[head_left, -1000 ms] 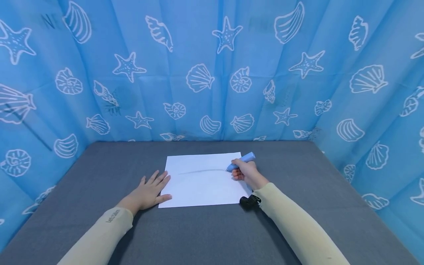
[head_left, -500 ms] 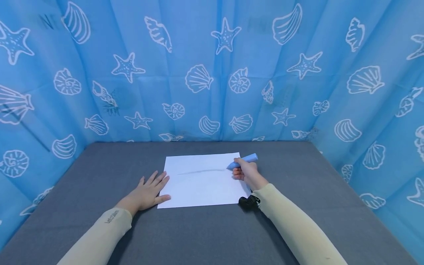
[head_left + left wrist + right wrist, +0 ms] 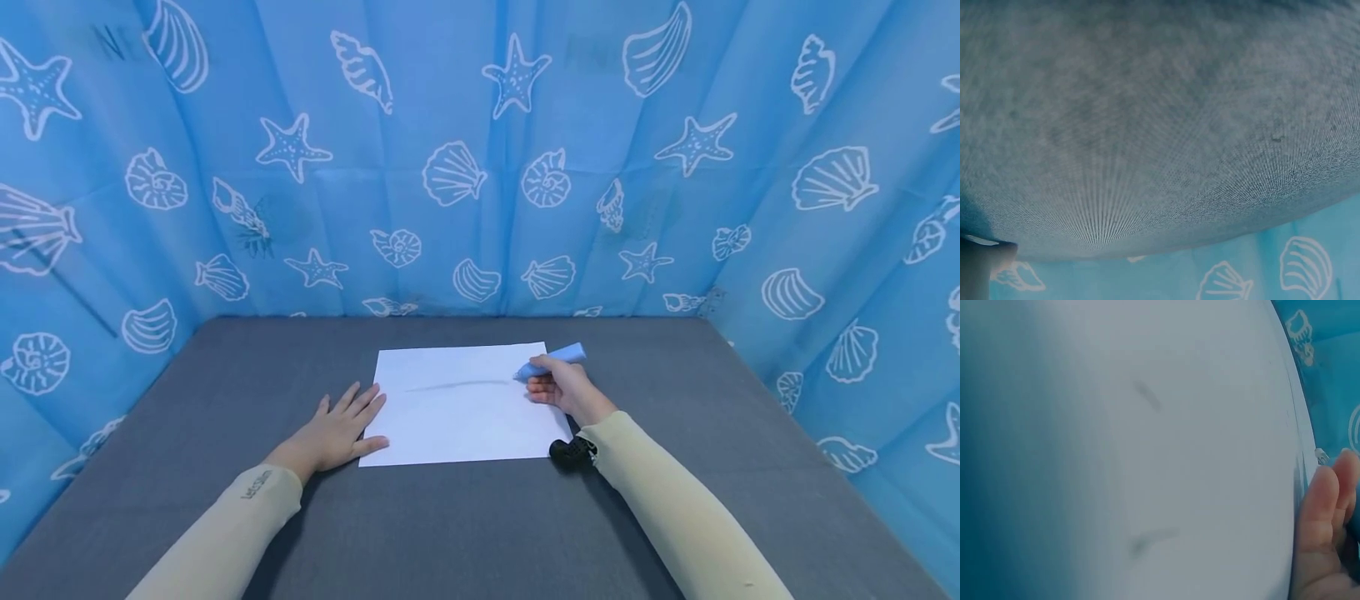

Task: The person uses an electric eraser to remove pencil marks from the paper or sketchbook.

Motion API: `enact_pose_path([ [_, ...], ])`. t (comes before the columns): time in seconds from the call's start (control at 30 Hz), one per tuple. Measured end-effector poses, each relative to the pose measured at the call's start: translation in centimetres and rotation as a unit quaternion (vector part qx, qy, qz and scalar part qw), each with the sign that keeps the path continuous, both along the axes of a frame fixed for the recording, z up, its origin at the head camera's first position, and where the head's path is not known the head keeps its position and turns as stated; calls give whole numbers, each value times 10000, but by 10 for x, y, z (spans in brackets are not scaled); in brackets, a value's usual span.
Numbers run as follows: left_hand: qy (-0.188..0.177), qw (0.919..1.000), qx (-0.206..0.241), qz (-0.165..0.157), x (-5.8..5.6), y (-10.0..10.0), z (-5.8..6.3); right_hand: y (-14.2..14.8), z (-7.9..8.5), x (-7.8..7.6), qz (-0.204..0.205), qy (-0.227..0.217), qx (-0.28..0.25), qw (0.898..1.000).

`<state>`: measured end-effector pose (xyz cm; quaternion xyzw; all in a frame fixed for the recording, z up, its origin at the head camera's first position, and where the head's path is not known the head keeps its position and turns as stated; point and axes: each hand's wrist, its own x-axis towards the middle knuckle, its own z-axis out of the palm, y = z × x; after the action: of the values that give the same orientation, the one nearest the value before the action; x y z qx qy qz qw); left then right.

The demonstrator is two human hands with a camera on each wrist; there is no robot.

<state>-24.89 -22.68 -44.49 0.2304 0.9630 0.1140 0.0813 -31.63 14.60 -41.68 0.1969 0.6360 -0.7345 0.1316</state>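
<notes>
A white sheet of paper [image 3: 457, 425] lies on the grey table, with a faint greyish-blue streak [image 3: 457, 385] across its upper half. My left hand [image 3: 337, 432] rests on the sheet's left edge, fingers spread and straight. At the sheet's right side, my right hand [image 3: 562, 387] pinches a thick light-blue pen [image 3: 567, 353], tip pointing left, just past the streak's right end. In the right wrist view the pen's clear tip [image 3: 1321, 456] shows beyond the curled fingers [image 3: 1319, 500]. Most of the left hand is out of the left wrist view.
The grey cloth-covered table [image 3: 435, 533] spreads around the sheet. Behind and at both sides hangs a blue curtain [image 3: 450, 83] with white shells and starfish. A small black device [image 3: 570, 453] sits at the right cuff, over the sheet's lower right corner.
The pen's tip has moved slightly up and right, off the streak's end, along with my right hand. My left hand stays on the paper. The head view shifts a little.
</notes>
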Motion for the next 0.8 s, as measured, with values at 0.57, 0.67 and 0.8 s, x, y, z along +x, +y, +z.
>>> enact_pose_path([
  [0.57,-103,9997,-201,39,1,2,8,-9,-3,1,-297,75,658,9974],
  [0.67,-116,9998,-156,37,1,3,9,-9,-3,2,-139,66,734,9972],
  [0.8,-85,9998,-155,-1,1,2,7,-9,-3,4,-179,117,686,9974],
])
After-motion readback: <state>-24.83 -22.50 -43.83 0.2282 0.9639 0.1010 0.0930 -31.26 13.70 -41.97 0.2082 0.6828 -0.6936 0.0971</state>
